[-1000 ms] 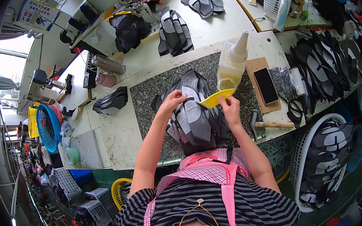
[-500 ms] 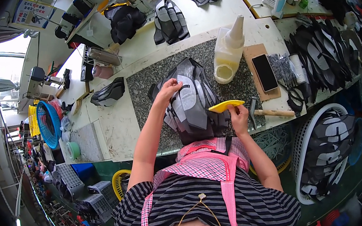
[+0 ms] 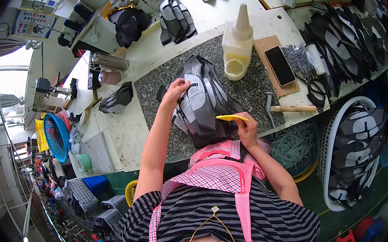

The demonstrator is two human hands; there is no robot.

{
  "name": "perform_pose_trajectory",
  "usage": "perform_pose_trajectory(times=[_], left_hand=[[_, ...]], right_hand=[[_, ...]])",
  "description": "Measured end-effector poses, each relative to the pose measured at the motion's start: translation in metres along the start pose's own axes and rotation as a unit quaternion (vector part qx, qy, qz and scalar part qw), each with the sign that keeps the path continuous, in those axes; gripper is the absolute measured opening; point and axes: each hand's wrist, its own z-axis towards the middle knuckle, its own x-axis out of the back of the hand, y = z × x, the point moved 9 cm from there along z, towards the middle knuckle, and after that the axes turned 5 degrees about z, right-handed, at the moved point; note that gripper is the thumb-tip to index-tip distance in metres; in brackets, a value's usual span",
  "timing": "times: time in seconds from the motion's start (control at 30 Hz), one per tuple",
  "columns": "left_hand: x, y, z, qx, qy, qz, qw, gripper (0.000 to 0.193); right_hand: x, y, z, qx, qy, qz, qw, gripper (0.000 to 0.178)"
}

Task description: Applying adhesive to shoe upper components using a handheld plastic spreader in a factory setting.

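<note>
- Blue basket point(image 3: 62, 141), round, at the left, beyond the end of your desk point(image 3: 128, 140)
- Green tape roll point(image 3: 83, 162), on the desk's near left corner
- Small dark stack point(image 3: 117, 98), left of the speckled slab point(image 3: 153, 81); long axis slanting from near left to far right
- Your left hand point(image 3: 177, 91), fingers bent, tips at the left side of the grey stack; whether they pinch an edge, you cannot tell from this view
- Grey stack point(image 3: 199, 98), layered shaped pieces, on the slab in front of your apron; long axis running away from you, near end swung a little right, pieces fanned at the sides
- Bottle point(image 3: 237, 52), cloudy, at the slab's far right part; nozzle pointing away from you
- Yellow tool point(image 3: 231, 118), flat, seen nearly edge-on; long axis crosswise, free end pointing left over the stack's right side, contact unclear
- Your right hand point(image 3: 248, 131), fingers closed on the yellow tool's right end
- Phone point(image 3: 280, 67), on brown cardboard point(image 3: 264, 47); long axis from far left to near right
- Hammer point(image 3: 294, 109), handle pointing right, head at left
- White basket point(image 3: 324, 151), right of the desk, holding similar grey pieces point(image 3: 356, 147)
</note>
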Motion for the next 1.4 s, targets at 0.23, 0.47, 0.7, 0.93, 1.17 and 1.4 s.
perform_pose_trajectory(times=[0.23,0.47,0.7,0.93,1.17,1.4], left_hand=[[0.005,-0.003,0.004,-0.009,-0.002,0.000,1.000,0.015],[0.002,-0.001,0.002,-0.022,0.015,0.015,1.000,0.017],[0.001,-0.004,0.002,-0.029,0.005,0.003,1.000,0.023],[0.015,-0.016,0.015,0.047,-0.021,-0.012,0.999,0.042],[0.014,0.004,0.011,0.155,-0.033,0.055,0.986,0.068],[0.003,0.017,0.004,0.095,-0.094,0.050,0.990,0.024]], right_hand=[[0.004,-0.010,0.012,0.030,0.012,0.037,0.999,0.005],[-0.009,-0.002,0.030,-0.019,-0.003,0.055,0.998,0.005],[-0.024,-0.002,0.101,-0.038,0.091,-0.005,0.995,0.015],[-0.109,-0.076,0.128,0.170,-0.117,-0.055,0.977,0.010],[-0.100,-0.042,0.161,-0.006,-0.080,-0.126,0.989,0.018],[-0.035,-0.011,0.140,-0.029,0.117,-0.061,0.991,0.021]])
